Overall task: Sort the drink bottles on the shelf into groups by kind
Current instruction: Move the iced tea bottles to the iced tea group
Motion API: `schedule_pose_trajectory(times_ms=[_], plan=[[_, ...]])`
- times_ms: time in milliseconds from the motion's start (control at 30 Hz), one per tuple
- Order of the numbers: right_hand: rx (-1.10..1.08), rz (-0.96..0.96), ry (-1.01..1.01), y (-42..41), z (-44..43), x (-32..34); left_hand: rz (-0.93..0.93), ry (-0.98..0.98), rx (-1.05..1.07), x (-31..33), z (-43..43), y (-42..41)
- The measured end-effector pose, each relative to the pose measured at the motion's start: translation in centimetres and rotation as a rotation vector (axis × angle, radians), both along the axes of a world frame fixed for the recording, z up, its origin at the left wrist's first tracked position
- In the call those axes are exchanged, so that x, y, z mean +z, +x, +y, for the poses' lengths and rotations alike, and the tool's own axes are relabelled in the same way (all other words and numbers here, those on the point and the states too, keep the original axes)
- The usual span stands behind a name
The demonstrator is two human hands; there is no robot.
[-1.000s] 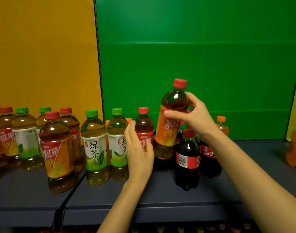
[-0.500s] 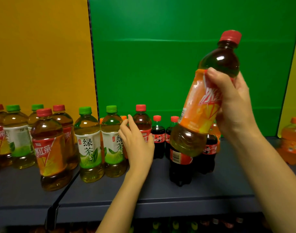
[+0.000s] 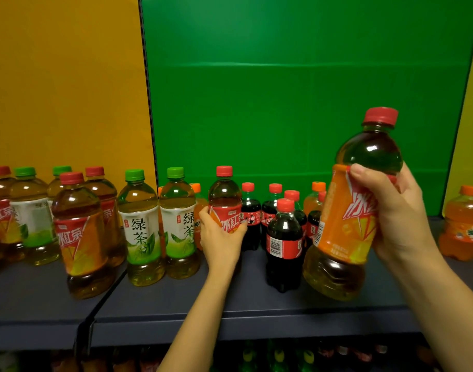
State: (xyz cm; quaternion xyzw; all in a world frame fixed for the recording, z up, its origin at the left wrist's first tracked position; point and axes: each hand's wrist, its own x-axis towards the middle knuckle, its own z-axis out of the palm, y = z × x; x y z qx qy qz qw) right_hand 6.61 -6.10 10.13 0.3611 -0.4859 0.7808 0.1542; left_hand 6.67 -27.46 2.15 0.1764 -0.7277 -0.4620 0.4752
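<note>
My right hand (image 3: 396,216) holds a red-capped iced black tea bottle (image 3: 345,210) in the air, tilted, at the right above the shelf's front. My left hand (image 3: 222,232) wraps around a second iced black tea bottle (image 3: 224,194) that stands on the dark shelf (image 3: 230,304) at the middle. Two green tea bottles (image 3: 141,226) with green caps stand just left of that hand. Several small cola bottles (image 3: 283,237) stand between my two hands. More iced tea and green tea bottles (image 3: 79,232) are mixed at the left.
Small orange soda bottles stand at the back (image 3: 314,197) and at the far right (image 3: 463,226). A yellow panel (image 3: 63,76) and a green panel (image 3: 297,89) back the shelf. A lower shelf with more bottles (image 3: 256,355) shows below the front edge.
My right hand has brought the lifted iced tea bottle down and closer to the shelf front. My left hand has closed around the standing iced tea bottle.
</note>
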Motion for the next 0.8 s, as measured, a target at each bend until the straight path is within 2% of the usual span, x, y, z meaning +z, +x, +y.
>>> schedule_pose_trajectory(times_ms=[100, 233, 467, 633, 800], plan=[[0.023, -0.018, -0.007, -0.1, 0.0, -0.4, 0.020, -0.005, 0.001, -0.1, 0.3, 0.7], [0.087, -0.013, -0.002, 0.0, -0.9, -0.8, 0.138, 0.049, -0.040, 1.1, 0.7, 3.2], [0.239, 0.008, 0.017, 1.4, -6.6, -2.3, 0.294, 0.082, -0.029, 3.2, -2.5, 11.5], [0.388, 0.032, 0.064, 5.1, -12.5, -2.7, 0.285, 0.046, 0.140, 2.9, -6.7, 18.7], [0.453, 0.034, 0.072, 10.0, -18.7, -2.9, 0.251, 0.054, 0.214, 1.9, -11.3, 25.3]])
